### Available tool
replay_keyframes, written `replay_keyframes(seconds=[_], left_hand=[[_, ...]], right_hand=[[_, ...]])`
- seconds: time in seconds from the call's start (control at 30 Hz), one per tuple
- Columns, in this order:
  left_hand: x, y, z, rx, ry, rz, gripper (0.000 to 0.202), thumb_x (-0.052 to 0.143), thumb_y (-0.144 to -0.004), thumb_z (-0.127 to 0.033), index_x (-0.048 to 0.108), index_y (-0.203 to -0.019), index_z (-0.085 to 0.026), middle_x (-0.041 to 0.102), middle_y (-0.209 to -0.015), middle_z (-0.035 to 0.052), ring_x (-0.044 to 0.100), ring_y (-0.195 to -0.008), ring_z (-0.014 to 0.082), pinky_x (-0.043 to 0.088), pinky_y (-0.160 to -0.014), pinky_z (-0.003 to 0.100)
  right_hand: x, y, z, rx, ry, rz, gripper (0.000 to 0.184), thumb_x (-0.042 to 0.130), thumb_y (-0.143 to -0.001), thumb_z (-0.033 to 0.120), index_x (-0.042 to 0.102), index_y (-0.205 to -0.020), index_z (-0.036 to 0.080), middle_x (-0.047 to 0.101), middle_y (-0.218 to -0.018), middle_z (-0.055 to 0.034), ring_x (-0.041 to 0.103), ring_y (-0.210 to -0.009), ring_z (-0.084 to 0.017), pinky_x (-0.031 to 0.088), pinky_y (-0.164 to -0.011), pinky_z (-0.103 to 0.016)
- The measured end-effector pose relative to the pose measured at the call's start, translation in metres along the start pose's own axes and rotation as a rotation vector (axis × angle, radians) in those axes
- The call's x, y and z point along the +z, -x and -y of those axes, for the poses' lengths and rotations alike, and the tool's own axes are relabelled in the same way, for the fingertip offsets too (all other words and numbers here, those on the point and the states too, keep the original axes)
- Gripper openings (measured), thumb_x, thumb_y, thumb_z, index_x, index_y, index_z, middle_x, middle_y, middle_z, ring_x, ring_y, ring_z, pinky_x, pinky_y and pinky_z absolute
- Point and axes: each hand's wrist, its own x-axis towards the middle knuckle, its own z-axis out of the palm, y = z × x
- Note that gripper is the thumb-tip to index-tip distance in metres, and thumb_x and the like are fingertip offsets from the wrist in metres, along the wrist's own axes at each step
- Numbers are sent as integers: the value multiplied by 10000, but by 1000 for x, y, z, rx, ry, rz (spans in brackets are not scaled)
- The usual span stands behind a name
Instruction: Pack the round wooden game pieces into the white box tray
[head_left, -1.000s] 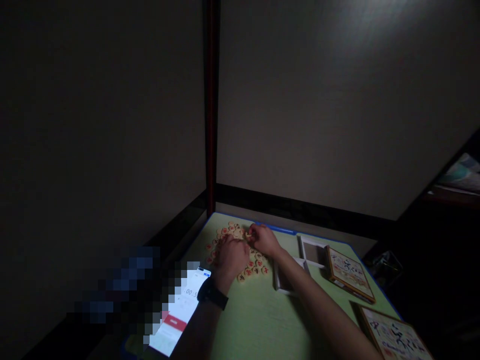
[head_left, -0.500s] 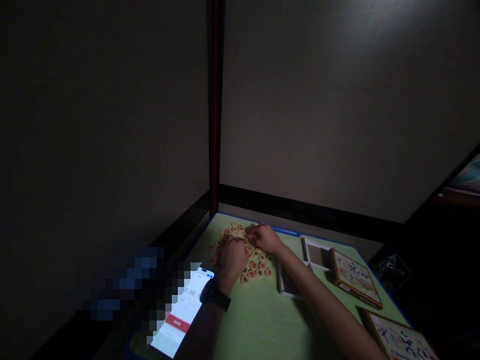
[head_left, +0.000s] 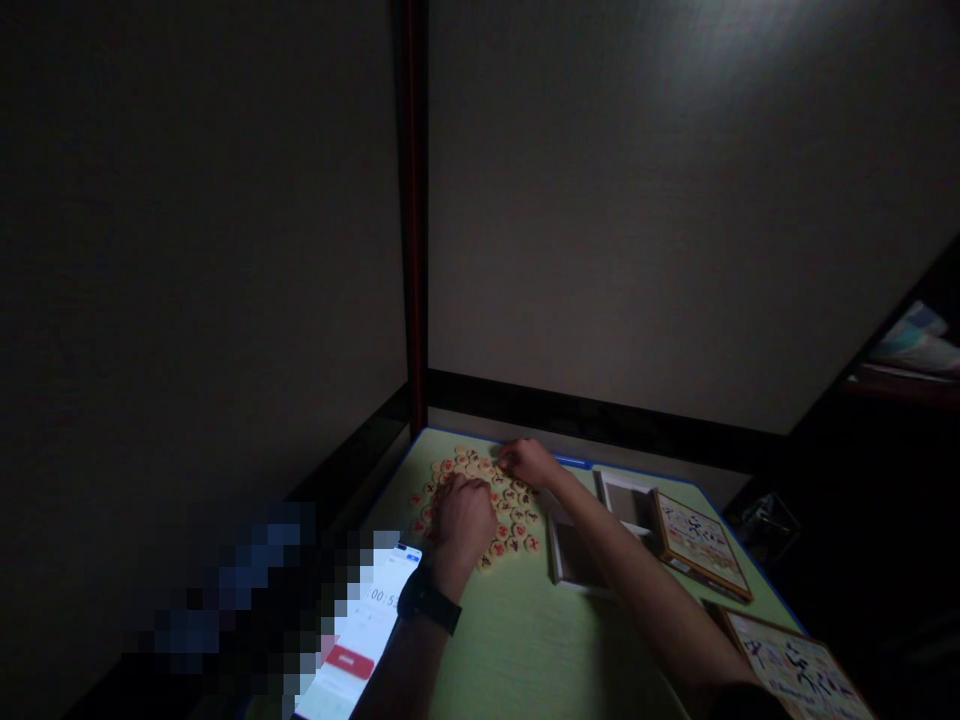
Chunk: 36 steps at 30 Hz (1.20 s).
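Many round wooden Chinese chess pieces (head_left: 503, 533), marked with red or black characters, lie spread in one layer at the far end of the green table (head_left: 517, 645). Over the middle of the spread is my left hand (head_left: 466, 515), its fingers bent down and closed; the hand itself hides the fingertips. My right hand (head_left: 529, 463) is at the far edge of the pieces, thumb and fingers pinched at a piece there. A dark watch (head_left: 427, 603) is on my left wrist.
A phone (head_left: 360, 625) with a running timer lies to the left. Right of the pieces are a white-rimmed divided tray (head_left: 553, 560), partly under my right forearm, and two printed boxes (head_left: 701, 545). Walls meet in a corner behind the table.
My right hand has drawn slightly away from my left hand, uncovering more pieces between them. My left hand stays over the middle of the spread. The view has shifted a little.
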Motion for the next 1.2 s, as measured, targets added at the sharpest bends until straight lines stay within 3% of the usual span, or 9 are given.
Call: replay_keyframes(seconds=[0.13,0.33,0.57,0.73,0.9,1.2], left_hand=[[0,-1,1,-2,-3,-20,294,466,-843,-122,732,-966,-140,725,-978,133,569,-1018,265,433,-889,359],[1,-2,2,4,-10,-38,294,461,-852,-127,737,-952,-129,716,-998,140,571,-1041,270,421,-943,372],[-2,-2,-2,-59,6,-2,309,455,-854,-122,741,-970,-99,715,-991,163,604,-1018,256,460,-900,338],[-5,-2,-5,-103,-18,48,330,441,-862,-107,741,-999,-92,707,-1018,171,615,-1020,243,468,-905,330],[-5,-2,-5,-127,-35,58,314,454,-882,-130,739,-1008,-93,702,-1021,174,631,-988,231,472,-899,318],[-2,-2,-3,-105,-31,14,297,466,-868,-129,746,-957,-90,714,-987,170,625,-985,237,489,-873,321]], right_hand=[[2,-3,11,-40,-6,23,277,648,-781,217,754,-1037,234,765,-983,-55,691,-950,-218,451,-777,-240],[5,-4,22,-61,16,57,280,628,-777,168,749,-1021,233,769,-963,-45,695,-941,-210,441,-738,-230],[-3,-9,21,-45,56,85,167,662,-766,211,768,-894,215,771,-882,-61,701,-875,-222,442,-685,-234],[-3,-10,39,-125,67,68,306,613,-773,163,732,-1046,233,748,-1035,-52,674,-967,-196,442,-764,-220],[3,-11,54,-147,107,64,252,537,-785,113,729,-927,193,722,-1059,-106,659,-966,-225,429,-767,-253],[0,-17,39,-57,97,44,293,554,-800,135,669,-1064,190,729,-988,-77,655,-906,-187,385,-702,-220]])
